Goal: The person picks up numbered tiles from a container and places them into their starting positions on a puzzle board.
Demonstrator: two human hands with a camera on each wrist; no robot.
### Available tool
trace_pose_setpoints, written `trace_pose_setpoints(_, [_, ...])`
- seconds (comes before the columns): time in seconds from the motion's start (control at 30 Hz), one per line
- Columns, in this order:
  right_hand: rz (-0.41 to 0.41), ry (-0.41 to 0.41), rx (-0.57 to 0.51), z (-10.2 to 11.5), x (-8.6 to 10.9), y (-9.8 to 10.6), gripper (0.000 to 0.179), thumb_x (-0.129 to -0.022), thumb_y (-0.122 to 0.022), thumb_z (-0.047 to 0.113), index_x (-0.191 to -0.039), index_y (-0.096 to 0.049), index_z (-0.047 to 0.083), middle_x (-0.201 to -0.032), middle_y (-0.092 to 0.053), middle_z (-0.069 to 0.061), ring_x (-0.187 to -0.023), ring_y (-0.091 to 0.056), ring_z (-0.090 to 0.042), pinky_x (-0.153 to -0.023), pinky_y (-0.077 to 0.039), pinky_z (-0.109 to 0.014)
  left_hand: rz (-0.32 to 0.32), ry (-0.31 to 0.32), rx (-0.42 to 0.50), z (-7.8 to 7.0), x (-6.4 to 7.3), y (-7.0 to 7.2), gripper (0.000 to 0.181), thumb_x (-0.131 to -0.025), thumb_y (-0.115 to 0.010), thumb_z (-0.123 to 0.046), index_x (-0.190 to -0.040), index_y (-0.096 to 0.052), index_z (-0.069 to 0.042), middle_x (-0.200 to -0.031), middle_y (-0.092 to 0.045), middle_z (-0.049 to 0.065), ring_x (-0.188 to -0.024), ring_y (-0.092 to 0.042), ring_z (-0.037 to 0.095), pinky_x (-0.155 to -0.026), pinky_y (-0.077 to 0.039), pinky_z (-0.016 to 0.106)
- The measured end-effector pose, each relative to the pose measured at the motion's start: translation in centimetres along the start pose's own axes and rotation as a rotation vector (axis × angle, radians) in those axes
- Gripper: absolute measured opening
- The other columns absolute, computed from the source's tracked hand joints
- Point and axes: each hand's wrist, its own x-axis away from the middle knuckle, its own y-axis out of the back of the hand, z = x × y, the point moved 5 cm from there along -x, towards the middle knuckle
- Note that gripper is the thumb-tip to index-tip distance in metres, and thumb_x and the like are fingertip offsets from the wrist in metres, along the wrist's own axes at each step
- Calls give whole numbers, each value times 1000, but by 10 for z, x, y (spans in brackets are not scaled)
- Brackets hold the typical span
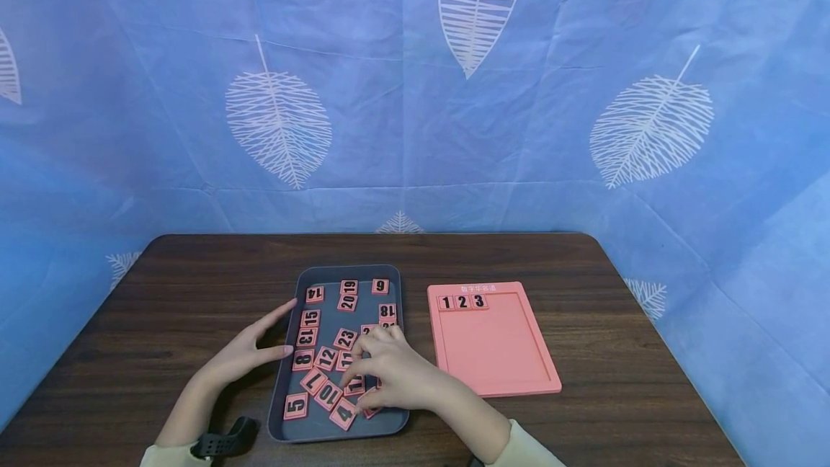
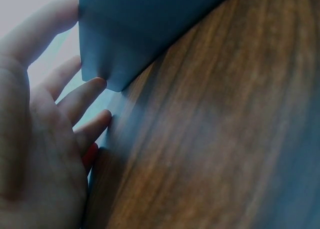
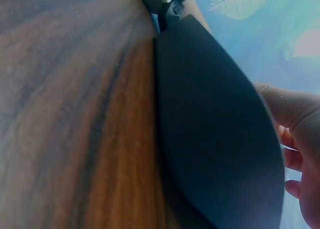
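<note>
A dark grey tray (image 1: 283, 398) holds several loose pink number tiles, among them the 4 tile (image 1: 344, 414), the 10 tile (image 1: 328, 395) and the 5 tile (image 1: 296, 406). My left hand (image 1: 236, 352) rests at the tray's left side, fingers extended; in the left wrist view the fingertips meet the tray wall (image 2: 125, 34). Over the tray's lower right my right hand (image 1: 398, 373) reaches down, thumb and index finger spread apart close over the tiles near the 4. It covers some tiles, and the right wrist view hides its fingertips behind the tray wall (image 3: 215, 124).
Right of the tray lies a pink puzzle board (image 1: 496, 348), with the 1 tile (image 1: 446, 303), 2 tile (image 1: 462, 302) and 3 tile (image 1: 478, 300) along its top row. Both sit on a dark wooden table (image 1: 616, 380), backed by a blue leaf-patterned cloth (image 1: 363, 107).
</note>
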Motion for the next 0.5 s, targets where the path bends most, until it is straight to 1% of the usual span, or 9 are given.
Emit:
trace_pose_setpoints(0.1, [31, 26, 22, 0, -3, -6, 31, -74, -79, 44, -103, -73, 33, -102, -47, 15, -96, -37, -6, -82, -28, -27, 0, -1, -4, 0, 0, 0, 75, -90, -68, -26, -153, -28, -18, -154, -23, 21, -138, -16, 49, -97, -19, 74])
trace_pose_setpoints(0.3, [86, 45, 38, -1, -7, -15, 34, -73, -78, 47, -104, -73, 34, -99, -47, 16, -92, -35, -3, -80, -27, -26, 1, -7, -2, 0, 0, 0, 75, -90, -68, -25, -153, -28, -17, -154, -23, 22, -137, -17, 49, -97, -19, 74])
trace_pose_setpoints(0.5, [137, 46, 89, 1, -11, -21, 33, -72, -78, 49, -102, -73, 37, -95, -46, 17, -91, -34, -3, -79, -25, -25, 7, -9, 7, -1, 0, 0, 74, -90, -67, -24, -153, -28, -16, -153, -23, 22, -137, -18, 49, -98, -20, 73])
